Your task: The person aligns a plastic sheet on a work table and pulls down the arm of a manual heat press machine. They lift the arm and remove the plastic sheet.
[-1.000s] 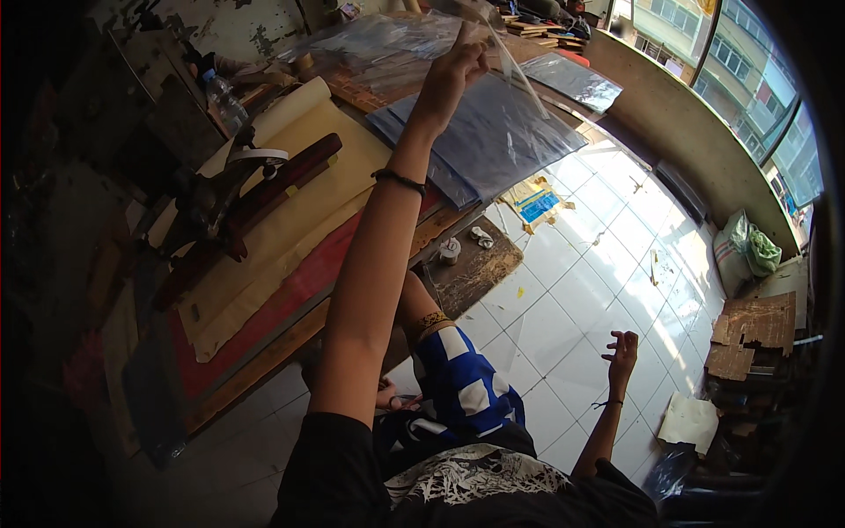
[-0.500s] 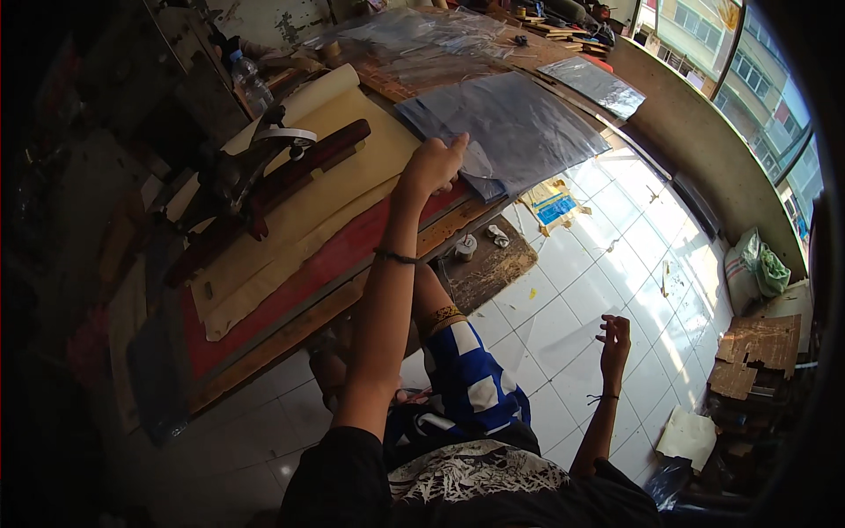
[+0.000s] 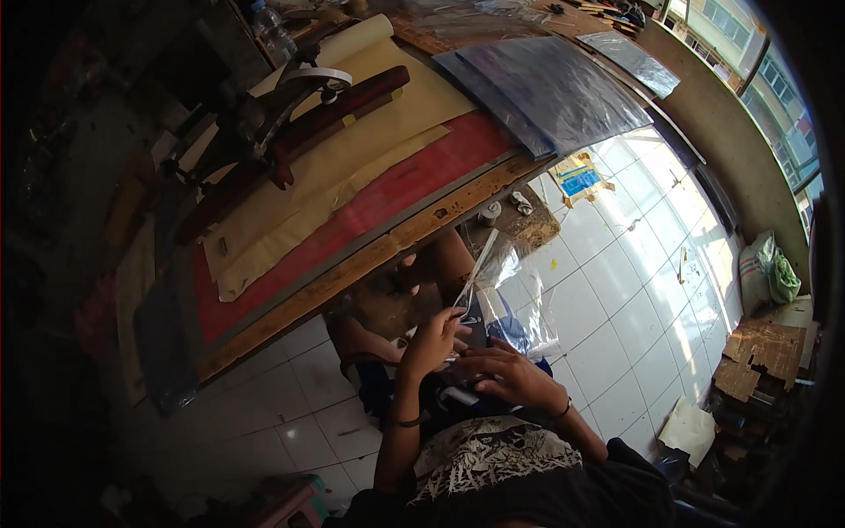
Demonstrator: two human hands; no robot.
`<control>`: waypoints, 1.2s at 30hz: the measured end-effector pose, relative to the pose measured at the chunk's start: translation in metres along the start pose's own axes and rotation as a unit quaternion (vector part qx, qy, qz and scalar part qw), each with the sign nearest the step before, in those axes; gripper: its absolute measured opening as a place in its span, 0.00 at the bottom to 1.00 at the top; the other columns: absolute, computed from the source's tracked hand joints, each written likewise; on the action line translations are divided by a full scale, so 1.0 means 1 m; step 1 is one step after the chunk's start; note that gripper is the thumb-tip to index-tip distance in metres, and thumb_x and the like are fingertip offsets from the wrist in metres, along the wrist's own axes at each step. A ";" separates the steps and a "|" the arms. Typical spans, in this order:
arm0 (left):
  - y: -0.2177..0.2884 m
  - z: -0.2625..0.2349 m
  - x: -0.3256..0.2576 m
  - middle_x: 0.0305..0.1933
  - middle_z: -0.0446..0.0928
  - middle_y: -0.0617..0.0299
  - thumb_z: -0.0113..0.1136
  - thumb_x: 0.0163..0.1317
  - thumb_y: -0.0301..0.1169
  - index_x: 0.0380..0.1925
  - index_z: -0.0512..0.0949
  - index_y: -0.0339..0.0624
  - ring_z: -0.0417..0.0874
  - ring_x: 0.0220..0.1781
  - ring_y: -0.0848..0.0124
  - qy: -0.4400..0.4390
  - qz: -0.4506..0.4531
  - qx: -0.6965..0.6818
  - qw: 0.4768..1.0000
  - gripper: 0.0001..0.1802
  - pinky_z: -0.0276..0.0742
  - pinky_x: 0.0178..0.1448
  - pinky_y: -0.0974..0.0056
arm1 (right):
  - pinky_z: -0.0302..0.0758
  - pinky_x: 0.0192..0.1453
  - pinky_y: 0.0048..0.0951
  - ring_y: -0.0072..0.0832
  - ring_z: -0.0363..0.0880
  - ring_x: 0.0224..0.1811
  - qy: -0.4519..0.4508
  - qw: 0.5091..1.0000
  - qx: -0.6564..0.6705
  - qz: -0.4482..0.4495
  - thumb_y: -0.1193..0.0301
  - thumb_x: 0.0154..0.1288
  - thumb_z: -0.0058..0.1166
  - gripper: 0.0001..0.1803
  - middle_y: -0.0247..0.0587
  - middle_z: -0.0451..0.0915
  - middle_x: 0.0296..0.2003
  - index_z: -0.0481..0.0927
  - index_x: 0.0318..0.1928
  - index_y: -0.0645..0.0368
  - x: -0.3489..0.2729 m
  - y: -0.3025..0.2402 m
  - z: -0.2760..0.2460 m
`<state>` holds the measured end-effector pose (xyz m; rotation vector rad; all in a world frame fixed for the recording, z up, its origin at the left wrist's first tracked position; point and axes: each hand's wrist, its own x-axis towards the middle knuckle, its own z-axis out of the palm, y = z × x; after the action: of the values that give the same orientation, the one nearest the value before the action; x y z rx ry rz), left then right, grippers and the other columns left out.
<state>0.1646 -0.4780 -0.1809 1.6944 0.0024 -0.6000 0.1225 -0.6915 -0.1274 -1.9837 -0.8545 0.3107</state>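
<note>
A clear plastic bag or sheet point(image 3: 528, 304) hangs over my lap, its upper edge a pale strip. My left hand point(image 3: 429, 345) is closed on its near end, pinching it between thumb and fingers. Close by on the right is my right hand point(image 3: 518, 377), palm down over my lap. Its fingers are loosely bent and apart, pointing toward the left hand, with nothing visible in them. Beneath the hands, a small whitish piece point(image 3: 459, 395) lies on my lap, too small to name. Part of the lap is hidden by both hands.
The worktable point(image 3: 414, 231) ahead carries a red sheet point(image 3: 400, 189), yellowish paper point(image 3: 352, 167), a dark hand-operated machine point(image 3: 264, 132) and grey plastic sheets point(image 3: 563, 92). A low wooden bench point(image 3: 535, 231) holds a small cup point(image 3: 489, 212). Sacks point(image 3: 767, 271) stand by the right wall.
My left hand has come back from the grey sheets on the table to my lap, bringing the clear plastic. My right hand has moved left from the side to beside it.
</note>
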 end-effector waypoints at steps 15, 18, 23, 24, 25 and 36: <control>0.050 -0.034 -0.071 0.48 0.86 0.55 0.49 0.74 0.28 0.56 0.77 0.38 0.89 0.44 0.65 0.083 0.271 0.132 0.950 0.15 0.83 0.48 0.63 | 0.75 0.60 0.30 0.31 0.80 0.52 0.240 0.884 0.365 0.169 0.67 0.68 0.60 0.29 0.45 0.80 0.50 0.67 0.65 0.64 0.002 0.143 0.012; 0.049 -0.049 -0.093 0.50 0.85 0.57 0.57 0.68 0.26 0.57 0.77 0.42 0.89 0.42 0.67 0.175 0.329 0.157 0.915 0.17 0.83 0.48 0.64 | 0.84 0.52 0.39 0.34 0.81 0.46 0.276 0.862 0.409 0.112 0.75 0.66 0.60 0.25 0.42 0.78 0.43 0.66 0.60 0.63 0.022 0.102 -0.014; 0.054 -0.071 -0.130 0.44 0.85 0.59 0.69 0.61 0.32 0.53 0.80 0.44 0.89 0.39 0.66 0.259 0.420 0.173 0.853 0.20 0.85 0.44 0.64 | 0.87 0.45 0.41 0.38 0.82 0.44 0.247 0.903 0.350 -0.009 0.75 0.67 0.58 0.16 0.47 0.76 0.42 0.69 0.51 0.63 0.053 0.047 -0.046; 0.048 -0.076 -0.138 0.44 0.85 0.59 0.69 0.61 0.32 0.53 0.80 0.44 0.89 0.39 0.66 0.262 0.417 0.175 0.852 0.20 0.85 0.44 0.64 | 0.86 0.46 0.40 0.37 0.83 0.44 0.223 0.917 0.328 -0.034 0.74 0.68 0.58 0.13 0.47 0.78 0.42 0.71 0.48 0.63 0.061 0.037 -0.048; 0.038 -0.079 -0.142 0.42 0.85 0.58 0.69 0.60 0.33 0.51 0.81 0.43 0.89 0.39 0.66 0.280 0.433 0.171 0.839 0.19 0.85 0.42 0.64 | 0.85 0.47 0.38 0.36 0.83 0.43 0.200 0.930 0.303 -0.057 0.74 0.68 0.58 0.10 0.48 0.79 0.42 0.73 0.46 0.64 0.067 0.023 -0.052; 0.065 -0.102 -0.185 0.30 0.83 0.55 0.56 0.72 0.46 0.33 0.78 0.38 0.83 0.22 0.68 0.400 0.630 0.096 0.659 0.20 0.79 0.27 0.67 | 0.82 0.38 0.31 0.33 0.86 0.30 0.124 0.929 0.207 -0.279 0.76 0.63 0.62 0.06 0.44 0.84 0.28 0.80 0.38 0.66 0.130 -0.067 -0.078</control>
<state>0.0649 -0.3385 -0.0408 1.5730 -0.5799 1.2428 0.2280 -0.6325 -0.0148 -1.2883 -1.0454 -0.0887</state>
